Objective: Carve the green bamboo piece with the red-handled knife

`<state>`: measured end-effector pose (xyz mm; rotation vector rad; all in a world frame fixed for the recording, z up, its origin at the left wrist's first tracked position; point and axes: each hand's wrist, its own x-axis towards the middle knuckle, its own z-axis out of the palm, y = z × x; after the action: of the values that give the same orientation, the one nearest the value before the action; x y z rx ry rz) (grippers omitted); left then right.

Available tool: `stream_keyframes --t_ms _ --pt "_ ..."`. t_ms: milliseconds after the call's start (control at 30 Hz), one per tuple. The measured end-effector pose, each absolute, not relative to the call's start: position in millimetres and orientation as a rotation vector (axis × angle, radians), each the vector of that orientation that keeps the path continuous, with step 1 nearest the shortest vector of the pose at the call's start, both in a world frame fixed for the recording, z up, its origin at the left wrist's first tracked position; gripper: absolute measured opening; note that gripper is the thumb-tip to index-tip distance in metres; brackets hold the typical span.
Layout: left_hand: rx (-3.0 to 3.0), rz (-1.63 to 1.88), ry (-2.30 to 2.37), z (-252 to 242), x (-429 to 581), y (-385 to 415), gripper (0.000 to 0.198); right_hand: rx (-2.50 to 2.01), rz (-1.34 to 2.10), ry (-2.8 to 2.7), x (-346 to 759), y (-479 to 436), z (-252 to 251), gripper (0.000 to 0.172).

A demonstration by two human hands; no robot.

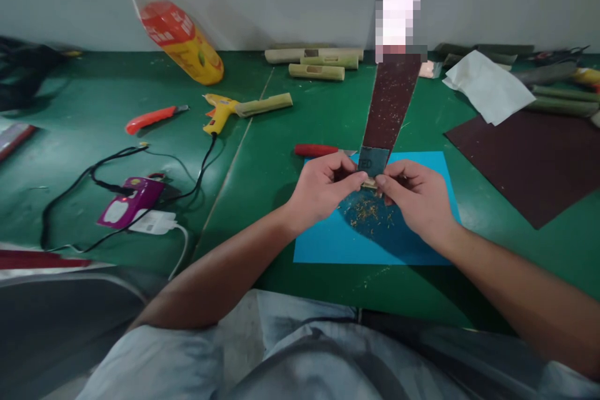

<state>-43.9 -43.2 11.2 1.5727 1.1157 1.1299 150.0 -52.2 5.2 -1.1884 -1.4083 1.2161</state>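
Both hands are together over a blue sheet (323,244) on the green table. My left hand (323,184) pinches the lower end of a long strip of sandpaper (391,100), its fingers closed. From the other side my right hand (417,194) is closed on the same end. The strip stands up from the hands, dark red with pale dust, and its folded end shows a grey-blue backing. A small pale piece, perhaps bamboo (369,183), shows between the thumbs, mostly hidden. Shavings (368,209) lie scattered on the sheet below.
A red-handled tool (316,150) lies behind my left hand. To the left are a glue gun (219,114), a utility knife (152,119), a purple power strip (131,200) with cables and a drink bottle (180,37). Bamboo pieces (316,72) lie behind; brown sandpaper (525,162) is right.
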Motion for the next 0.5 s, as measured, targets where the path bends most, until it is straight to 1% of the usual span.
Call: stream_keyframes --t_ms 200,400,500 --pt "1.494 1.143 1.122 11.8 -41.2 -45.5 0.034 -1.136 1.240 -1.408 150.0 -52.6 6.0 0.019" --pt "1.444 1.100 1.099 11.1 -40.4 -43.4 0.033 -1.189 1.191 -1.438 151.5 -52.2 5.8 0.022" --pt "1.473 1.089 1.115 6.7 -40.7 -44.7 0.032 -1.213 1.157 -1.497 152.5 -51.8 5.9 0.021"
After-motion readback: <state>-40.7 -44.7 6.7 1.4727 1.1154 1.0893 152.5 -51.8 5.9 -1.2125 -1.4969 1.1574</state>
